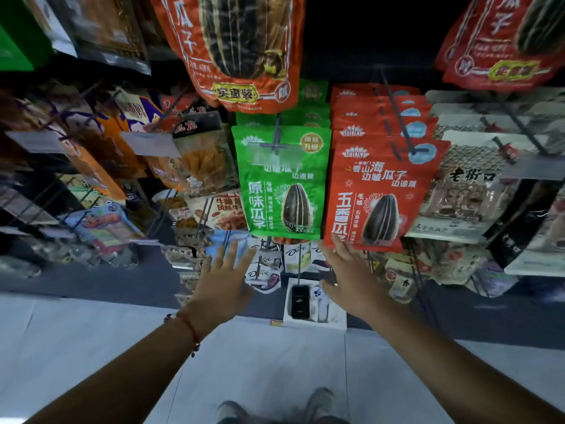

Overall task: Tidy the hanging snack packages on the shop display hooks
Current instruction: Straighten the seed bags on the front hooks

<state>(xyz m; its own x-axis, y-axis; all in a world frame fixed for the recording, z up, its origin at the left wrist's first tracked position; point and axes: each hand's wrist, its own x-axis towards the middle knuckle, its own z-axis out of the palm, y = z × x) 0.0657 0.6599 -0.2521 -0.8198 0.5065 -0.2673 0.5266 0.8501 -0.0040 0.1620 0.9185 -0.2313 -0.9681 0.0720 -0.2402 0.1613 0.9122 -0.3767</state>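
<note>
Nearest, at bottom edge: two grey shoes (276, 407) on pale floor tiles (91, 347). Above these, two bare forearms reaching up toward display. Left hand (221, 278) released, fingers spread and straight, grasping nothing, fingertips just below bottom edge of green sunflower-seed packet (282, 182); contact cannot be told. Red string bracelet (191, 327) on left wrist. Right hand (347, 275) likewise released, fingers straight, tips at lower left corner of red sunflower-seed packet (382, 194), seemingly touching. Between the hands, lower down: Dove chocolate packs (295, 252) and a white box (315, 304) holding a black device. Green packet: glossy, white characters, one large striped seed printed lower right, gold round badge upper right; hangs at front of a hook (276, 137), centre of display, at least three more green tops stacked behind. Red packet just right of it, edges near-touching, same seed print, pale blue round mark at top, tilted slightly; front of a row of about four on its own hook. Left: blurred orange and brown snack bags (101, 157). Right: white-and-grey bags (470, 185). Farthest, overhead: two big orange-red seed bags (238, 53), one centre, one at right.
</note>
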